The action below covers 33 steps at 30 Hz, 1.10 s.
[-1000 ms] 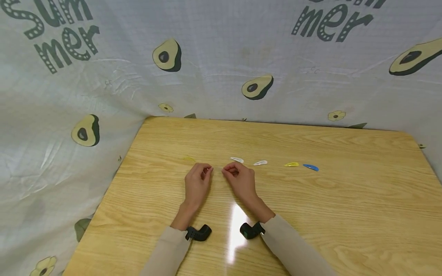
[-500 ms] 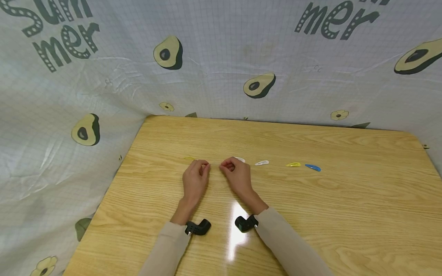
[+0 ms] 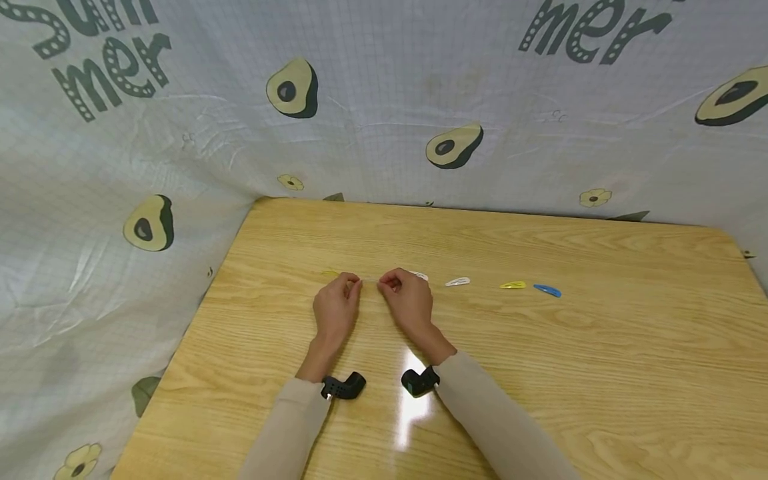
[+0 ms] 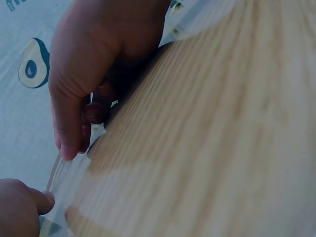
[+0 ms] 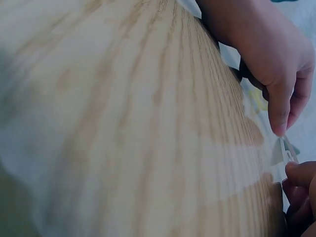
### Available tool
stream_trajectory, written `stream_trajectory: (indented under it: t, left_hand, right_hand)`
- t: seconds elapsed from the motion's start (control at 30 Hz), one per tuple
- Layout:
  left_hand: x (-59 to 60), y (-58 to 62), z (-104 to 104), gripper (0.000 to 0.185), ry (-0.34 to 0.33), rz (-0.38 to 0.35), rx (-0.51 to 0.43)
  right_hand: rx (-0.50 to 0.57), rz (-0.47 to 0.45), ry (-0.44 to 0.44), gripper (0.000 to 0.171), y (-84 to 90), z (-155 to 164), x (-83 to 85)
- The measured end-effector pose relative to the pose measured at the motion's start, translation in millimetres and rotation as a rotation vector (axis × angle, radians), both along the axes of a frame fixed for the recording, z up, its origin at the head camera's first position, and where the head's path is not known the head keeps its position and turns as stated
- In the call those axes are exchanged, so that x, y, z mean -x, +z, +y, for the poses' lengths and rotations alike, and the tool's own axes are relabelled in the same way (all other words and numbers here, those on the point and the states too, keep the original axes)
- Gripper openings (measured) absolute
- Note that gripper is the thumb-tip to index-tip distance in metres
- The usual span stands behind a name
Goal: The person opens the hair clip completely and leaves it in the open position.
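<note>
The left hand and the right hand each pinch one end of a whitish snap hair clip, over the wooden table. Both have moved slightly forward, so its handling seems not finished. Another, white snap clip is now partly covered.

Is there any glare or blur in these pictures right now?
Head view: bright glare on the wooden table between the sleeves; left wrist view: dim, bluish; right wrist view: blurred toward the lower left, white hair clip small near the right edge.
</note>
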<state>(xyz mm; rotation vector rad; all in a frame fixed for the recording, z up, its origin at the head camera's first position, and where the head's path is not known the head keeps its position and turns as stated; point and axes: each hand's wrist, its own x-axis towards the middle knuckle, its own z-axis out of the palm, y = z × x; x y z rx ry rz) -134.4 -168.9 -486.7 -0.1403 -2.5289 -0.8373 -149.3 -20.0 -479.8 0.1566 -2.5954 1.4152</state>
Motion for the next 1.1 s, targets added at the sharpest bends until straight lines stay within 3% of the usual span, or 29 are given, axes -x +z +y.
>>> stream_trajectory:
  t: [0.23,1.1]
  left_hand:
    - [2.2,0.8,1,0.009,0.048,-0.028,0.008]
    - [4.1,3.8,2,0.009,0.082,-0.041,-0.073]
  right_hand:
    - [-0.064,-0.032,-0.038,0.009,2.8,-5,2.0]
    - [-0.120,-0.005,-0.064,0.007,1.9,-13,3.0]
